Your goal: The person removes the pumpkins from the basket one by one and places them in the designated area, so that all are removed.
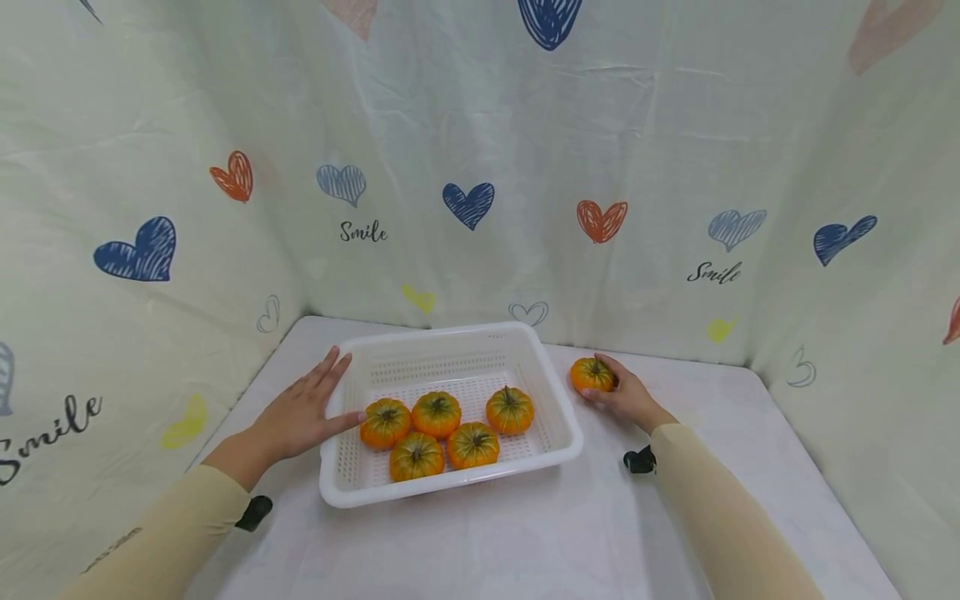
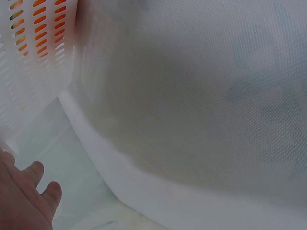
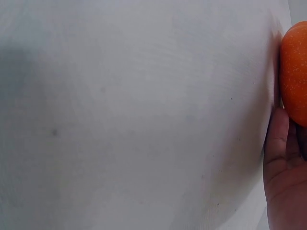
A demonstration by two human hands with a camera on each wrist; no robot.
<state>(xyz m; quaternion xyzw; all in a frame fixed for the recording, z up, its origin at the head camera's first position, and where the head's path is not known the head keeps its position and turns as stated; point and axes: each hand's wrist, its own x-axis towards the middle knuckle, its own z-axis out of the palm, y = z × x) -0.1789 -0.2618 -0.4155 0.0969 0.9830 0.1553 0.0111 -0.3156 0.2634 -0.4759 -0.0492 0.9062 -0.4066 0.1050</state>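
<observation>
A white slotted plastic basket [image 1: 525,465] stands on the table with several small orange-and-green pumpkins [image 1: 416,457] inside. My left hand [image 1: 296,417] is at the basket's left rim, fingers spread and fairly straight, its thumb reaching over the rim toward the leftmost pumpkin [image 1: 386,422]. In the left wrist view, the left hand's fingers [image 2: 32,173] lie below the basket's slotted wall [image 2: 36,72]. Right of the basket, my right hand [image 1: 633,400] holds another small pumpkin [image 1: 591,375] between thumb and fingers. The right wrist view shows this pumpkin's orange side [image 3: 295,72] against the fingers.
A white cloth covers the table [image 1: 510,542]. Pale curtains [image 1: 480,275] printed with hearts and the word "Smile" hang behind and at both sides. Dark devices [image 1: 640,460] sit under both wrists.
</observation>
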